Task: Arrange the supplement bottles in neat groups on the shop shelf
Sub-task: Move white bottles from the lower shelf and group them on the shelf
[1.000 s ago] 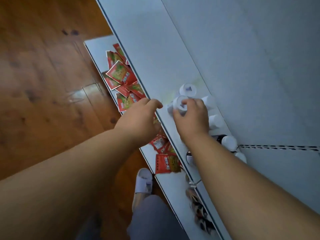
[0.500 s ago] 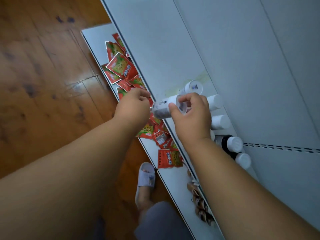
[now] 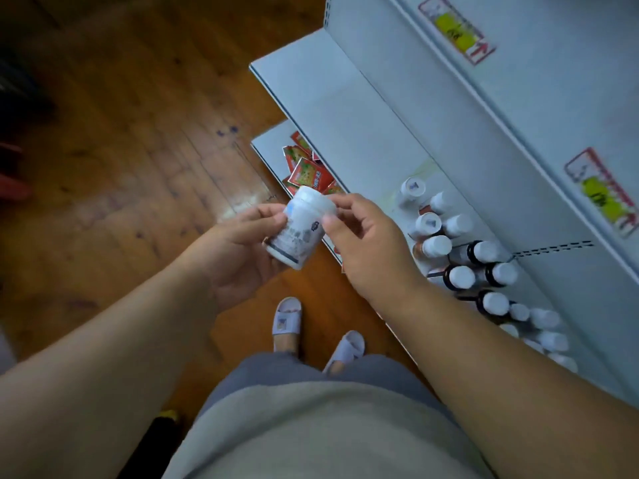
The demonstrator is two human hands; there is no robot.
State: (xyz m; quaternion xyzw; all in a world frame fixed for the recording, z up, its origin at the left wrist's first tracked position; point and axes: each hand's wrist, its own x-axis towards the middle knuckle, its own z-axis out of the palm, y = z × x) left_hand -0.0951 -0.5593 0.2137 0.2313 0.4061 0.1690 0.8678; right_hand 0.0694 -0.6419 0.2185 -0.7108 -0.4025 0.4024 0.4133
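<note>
A white supplement bottle [image 3: 300, 230] with a grey printed label is held tilted in front of me, off the shelf. My left hand [image 3: 231, 254] grips its base and body. My right hand [image 3: 367, 240] pinches its white cap end with thumb and fingers. On the grey shelf [image 3: 349, 112] to the right stand several white-capped bottles [image 3: 436, 224], then dark bottles with white caps [image 3: 479, 267], in a loose cluster running toward the near right.
Red snack packets [image 3: 306, 171] lie on the lower shelf under the bottle shelf. Shelf-edge price tags [image 3: 456, 29] sit on the upper shelves at right. Wooden floor spreads to the left; my slippered feet [image 3: 311, 331] stand below.
The white bottle came off the shelf and now sits between both hands, pulled back toward me. My left hand has taken hold of it. The view swung to show more shelf.
</note>
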